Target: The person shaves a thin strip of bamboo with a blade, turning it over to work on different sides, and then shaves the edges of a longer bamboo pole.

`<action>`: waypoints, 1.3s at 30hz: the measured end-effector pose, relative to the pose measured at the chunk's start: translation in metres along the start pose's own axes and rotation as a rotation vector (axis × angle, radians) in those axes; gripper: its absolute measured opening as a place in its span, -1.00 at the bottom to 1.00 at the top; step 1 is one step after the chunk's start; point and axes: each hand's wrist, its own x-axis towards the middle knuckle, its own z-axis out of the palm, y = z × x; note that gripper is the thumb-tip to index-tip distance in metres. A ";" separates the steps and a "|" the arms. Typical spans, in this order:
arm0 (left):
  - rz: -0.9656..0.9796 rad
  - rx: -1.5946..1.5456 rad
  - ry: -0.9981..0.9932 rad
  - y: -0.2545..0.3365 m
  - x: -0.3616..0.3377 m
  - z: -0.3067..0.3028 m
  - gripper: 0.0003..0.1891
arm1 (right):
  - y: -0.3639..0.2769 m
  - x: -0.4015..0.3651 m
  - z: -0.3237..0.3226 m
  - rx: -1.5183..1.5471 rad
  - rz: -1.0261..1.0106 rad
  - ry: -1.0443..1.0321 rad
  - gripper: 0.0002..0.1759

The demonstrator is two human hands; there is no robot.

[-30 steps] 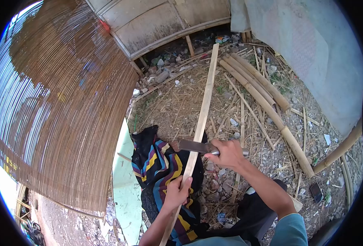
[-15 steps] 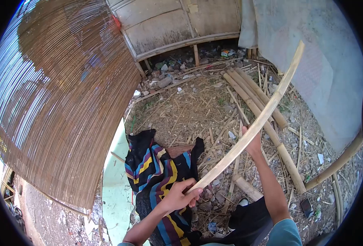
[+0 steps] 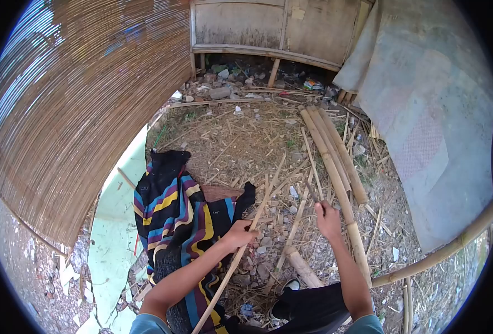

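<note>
A long thin bamboo strip (image 3: 231, 271) slants from the lower middle up to the centre, and my left hand (image 3: 239, 234) is closed around it near its middle. To the right, my right hand (image 3: 328, 219) grips the handle of a narrow dark knife (image 3: 312, 191), whose blade points up and to the left, apart from the strip. A striped cloth (image 3: 171, 209) in black, yellow, blue and purple lies on the ground left of my left hand. Below and between the hands, a short bamboo piece (image 3: 303, 267) lies near my shoe.
Several bamboo poles (image 3: 335, 161) lie on the ground at the right. A slatted bamboo screen (image 3: 85, 111) stands at the left, above a pale green sheet (image 3: 111, 245). A grey sheet (image 3: 419, 111) hangs at the right. Rubble (image 3: 219, 92) lies under the back panel.
The strip has swung from pointing up right to a steeper line, and its lower end now reaches the bottom edge. My right hand has come away from it. The view has shifted.
</note>
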 end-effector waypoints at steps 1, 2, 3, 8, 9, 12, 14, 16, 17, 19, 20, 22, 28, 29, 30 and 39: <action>0.030 -0.027 0.010 0.006 -0.001 -0.001 -0.71 | -0.015 -0.002 0.006 -0.090 -0.078 -0.111 -0.53; 0.056 -0.028 0.073 0.009 -0.005 0.000 -0.70 | -0.024 -0.006 0.018 -0.144 -0.149 -0.173 -0.53; 0.042 -0.037 0.081 0.008 -0.008 0.004 -0.70 | -0.033 -0.014 0.030 -0.193 -0.215 -0.235 -0.52; 0.256 0.015 0.172 0.007 -0.013 0.012 -0.73 | -0.079 -0.037 0.060 -0.071 -0.415 -0.335 -0.51; 0.404 0.096 0.276 0.004 -0.014 0.016 -0.69 | -0.084 -0.039 0.062 -0.035 -0.432 -0.350 -0.51; 0.354 0.013 0.259 0.007 -0.018 0.017 -0.70 | -0.098 -0.035 0.052 -0.067 -0.455 -0.368 -0.54; 0.351 0.005 0.252 0.018 -0.028 0.019 -0.72 | -0.098 -0.032 0.049 -0.107 -0.492 -0.372 -0.51; 0.296 0.035 0.278 0.028 -0.037 0.021 -0.74 | -0.096 -0.032 0.049 -0.129 -0.507 -0.394 -0.51; 0.297 0.026 0.280 0.021 -0.033 0.022 -0.74 | -0.095 -0.032 0.049 -0.136 -0.511 -0.400 -0.51; 0.601 0.068 0.317 0.008 -0.028 0.025 -0.80 | -0.094 -0.034 0.051 -0.102 -0.511 -0.448 -0.52; 0.596 0.060 0.317 0.002 -0.029 0.025 -0.80 | -0.093 -0.035 0.050 -0.107 -0.509 -0.456 -0.52; 0.427 0.093 0.107 0.016 -0.045 0.024 -0.79 | -0.093 -0.032 0.048 -0.094 -0.521 -0.441 -0.53; 0.007 -0.432 -0.123 0.032 -0.064 0.039 -0.85 | -0.080 -0.023 0.044 -0.022 -0.420 -0.459 -0.57; -0.086 -0.441 -0.211 0.032 -0.064 0.039 -0.82 | -0.080 -0.023 0.042 -0.041 -0.428 -0.463 -0.57; -0.089 -0.448 -0.212 0.031 -0.062 0.039 -0.82 | -0.081 -0.023 0.042 -0.044 -0.427 -0.470 -0.57; 0.772 0.296 0.354 -0.017 -0.027 0.044 -0.80 | -0.085 -0.029 0.048 -0.161 -0.524 -0.488 -0.50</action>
